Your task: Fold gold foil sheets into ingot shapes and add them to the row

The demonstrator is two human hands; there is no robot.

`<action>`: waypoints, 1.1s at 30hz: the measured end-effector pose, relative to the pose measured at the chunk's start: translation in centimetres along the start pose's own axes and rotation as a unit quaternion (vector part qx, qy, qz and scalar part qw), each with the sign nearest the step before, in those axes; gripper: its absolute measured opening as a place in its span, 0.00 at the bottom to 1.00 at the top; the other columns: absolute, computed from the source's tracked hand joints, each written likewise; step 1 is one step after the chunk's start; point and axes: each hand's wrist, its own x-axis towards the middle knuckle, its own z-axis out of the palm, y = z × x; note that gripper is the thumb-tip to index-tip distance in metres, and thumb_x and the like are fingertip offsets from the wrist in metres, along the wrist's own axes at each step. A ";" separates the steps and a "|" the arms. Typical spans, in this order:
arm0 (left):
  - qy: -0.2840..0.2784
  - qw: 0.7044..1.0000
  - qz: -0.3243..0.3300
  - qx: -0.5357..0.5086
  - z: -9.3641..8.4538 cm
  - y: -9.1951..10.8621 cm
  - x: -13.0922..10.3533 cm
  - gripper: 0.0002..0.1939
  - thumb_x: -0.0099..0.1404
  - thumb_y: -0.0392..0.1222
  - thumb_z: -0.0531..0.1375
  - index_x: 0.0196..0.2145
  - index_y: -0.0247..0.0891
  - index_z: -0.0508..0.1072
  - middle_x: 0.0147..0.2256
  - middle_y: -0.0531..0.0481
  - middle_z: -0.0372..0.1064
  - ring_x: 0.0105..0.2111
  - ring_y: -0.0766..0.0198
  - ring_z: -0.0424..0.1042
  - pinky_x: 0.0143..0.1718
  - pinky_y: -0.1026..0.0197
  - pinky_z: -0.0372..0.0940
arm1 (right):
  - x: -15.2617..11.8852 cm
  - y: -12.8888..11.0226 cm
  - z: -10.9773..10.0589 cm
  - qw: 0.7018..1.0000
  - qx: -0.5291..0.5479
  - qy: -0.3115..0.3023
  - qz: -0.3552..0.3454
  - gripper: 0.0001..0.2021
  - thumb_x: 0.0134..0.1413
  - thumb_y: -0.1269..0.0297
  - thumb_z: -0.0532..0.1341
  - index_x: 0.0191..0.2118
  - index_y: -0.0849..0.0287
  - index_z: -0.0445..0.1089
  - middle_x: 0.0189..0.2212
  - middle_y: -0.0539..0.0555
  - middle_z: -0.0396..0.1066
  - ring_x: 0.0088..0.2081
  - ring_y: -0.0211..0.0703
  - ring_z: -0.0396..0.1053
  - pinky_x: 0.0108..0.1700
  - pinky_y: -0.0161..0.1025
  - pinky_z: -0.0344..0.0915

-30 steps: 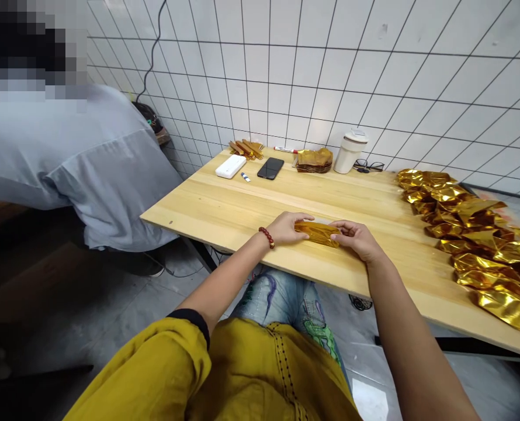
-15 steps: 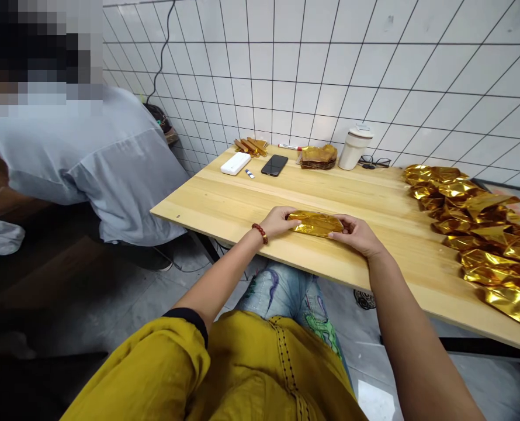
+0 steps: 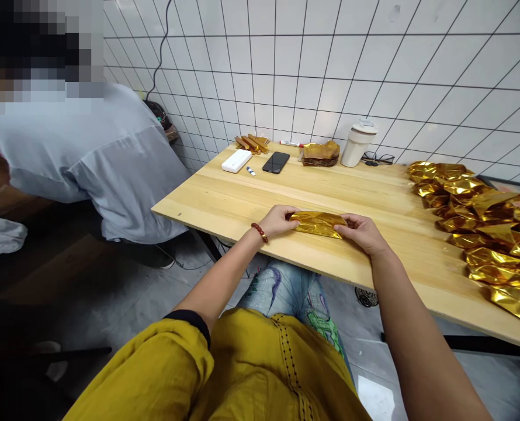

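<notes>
Gold foil piece (image 3: 318, 223): it lies flat near the front edge of the desk (image 3: 225, 202), right in front of me, folded into a long narrow band with its far edge slightly raised

My left hand (image 3: 277, 220): fingers curled over the left end of the foil, pinching it against the wood; a red bead bracelet (image 3: 259, 232) sits on that wrist

My right hand (image 3: 363, 232): closed round the right end, thumb on top, fingers partly under, so both hands have hold of the same piece

What has changed: a second ago the band lay pressed low under my fingers; half a second ago it bulged up between my hands, and now it is flatter and tighter again, which I judge to mean one more fold or crease has gone in

Foil pile (image 3: 479, 222): many loose crumpled gold sheets heaped along the right side of the desk, well apart from my hands

Far edge of the desk: folded gold strips (image 3: 252, 142), a white power bank (image 3: 236, 161), a black phone (image 3: 276, 162), a brown-gold stack (image 3: 321, 154), a white tumbler (image 3: 358, 143), glasses (image 3: 378, 158)

To my left: another person in a pale grey shirt (image 3: 89, 158), bent away from the desk
</notes>
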 end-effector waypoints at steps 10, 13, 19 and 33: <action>0.025 0.956 0.130 0.261 -0.2 0.0 -0.5 0.12 0.52 0.30 0.57 0.31 0.34 0.80 0.29 0.46 0.74 0.31 0.62 0.70 0.36 0.61 0.63 | 0.5 1.4 -0.4 0.996 -0.069 -0.002 -0.052 0.14 0.38 0.61 0.69 0.35 0.58 0.77 0.28 0.51 0.73 0.26 0.37 0.64 0.28 0.37 0.62; 0.023 0.942 0.136 0.307 -0.3 0.0 -0.5 0.11 0.54 0.30 0.57 0.30 0.36 0.79 0.30 0.47 0.75 0.33 0.61 0.71 0.39 0.60 0.64 | 0.4 1.2 -0.3 0.985 -0.131 0.010 -0.111 0.11 0.39 0.63 0.67 0.33 0.58 0.77 0.32 0.53 0.74 0.25 0.36 0.62 0.27 0.36 0.60; 0.025 0.937 0.133 0.321 -0.2 -0.2 -0.6 0.11 0.55 0.29 0.57 0.31 0.36 0.79 0.32 0.47 0.75 0.34 0.61 0.72 0.40 0.60 0.66 | 0.2 1.3 -0.7 0.969 -0.196 0.011 -0.148 0.10 0.40 0.66 0.63 0.32 0.58 0.77 0.28 0.52 0.73 0.27 0.39 0.66 0.29 0.37 0.62; -0.036 0.895 0.210 0.393 -0.9 0.2 -1.3 0.16 0.59 0.28 0.54 0.34 0.40 0.80 0.38 0.46 0.72 0.38 0.61 0.70 0.41 0.60 0.64 | -0.1 1.0 -0.7 0.952 -0.239 -0.022 -0.189 0.11 0.38 0.72 0.58 0.28 0.56 0.77 0.31 0.53 0.73 0.30 0.42 0.68 0.32 0.39 0.63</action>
